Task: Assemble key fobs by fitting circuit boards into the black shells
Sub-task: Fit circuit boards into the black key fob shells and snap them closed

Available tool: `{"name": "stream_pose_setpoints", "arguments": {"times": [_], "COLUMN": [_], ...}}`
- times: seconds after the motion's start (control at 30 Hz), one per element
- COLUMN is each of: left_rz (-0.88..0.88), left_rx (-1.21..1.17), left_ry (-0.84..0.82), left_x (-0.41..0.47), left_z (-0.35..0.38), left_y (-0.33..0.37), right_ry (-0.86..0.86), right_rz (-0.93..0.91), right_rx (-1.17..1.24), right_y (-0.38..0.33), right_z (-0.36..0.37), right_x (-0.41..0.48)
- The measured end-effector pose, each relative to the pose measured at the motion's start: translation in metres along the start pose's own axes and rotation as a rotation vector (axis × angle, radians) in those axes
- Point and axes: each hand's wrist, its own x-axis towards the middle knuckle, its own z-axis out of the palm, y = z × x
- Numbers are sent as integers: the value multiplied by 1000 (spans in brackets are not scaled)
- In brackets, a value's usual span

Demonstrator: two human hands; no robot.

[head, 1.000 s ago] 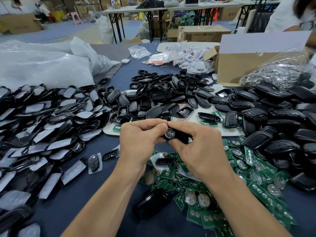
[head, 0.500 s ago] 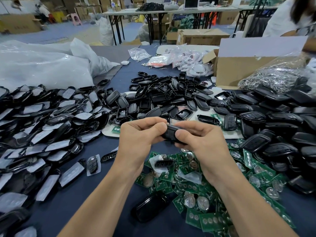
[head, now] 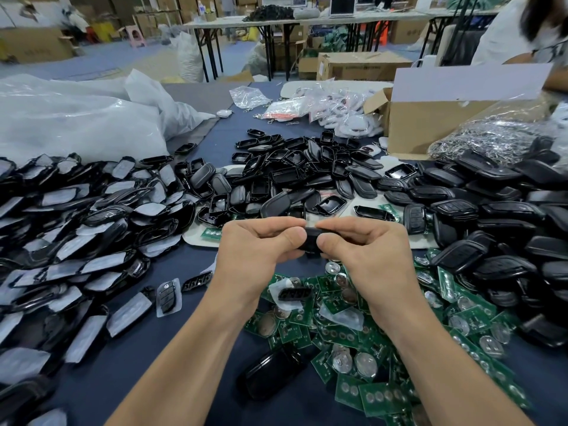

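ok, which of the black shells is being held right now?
The shell pinched between the left hand and right hand, above the green boards; all others lie loose on the table.

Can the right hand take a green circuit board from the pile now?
Probably not yet: the right hand and left hand both grip the black shell. The circuit boards lie uncovered just below, so once freed, likely yes.

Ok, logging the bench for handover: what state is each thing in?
left hand, grips the key fob's left end.
right hand, grips its right end.
key fob, held off the table, mostly covered.
cardboard box, flap open.
laptop, lid open.
circuit boards, loose heap.
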Motion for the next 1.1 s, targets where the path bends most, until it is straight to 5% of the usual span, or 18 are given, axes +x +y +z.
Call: {"name": "stream_pose_setpoints", "arguments": {"times": [0.37,0.57,0.83,1.1], "left_rz": [311,65,227,22], "left_rx": [273,73,201,1], "left_ry": [3,-54,-60,-63], "left_x": [-5,-3,-5,-1], "left_z": [4,7,7,3], "left_y": [-6,-7,-6,-5], "right_ry": [-62,-10,-154,-49], "right_rz": [-66,21,81,137], "right_rx": [-150,93,-185,48], "right_y": [-2,-3,-8,-11], "right_z": [4,5,0,4], "right_x": [-3,-5,-1,-4]}}
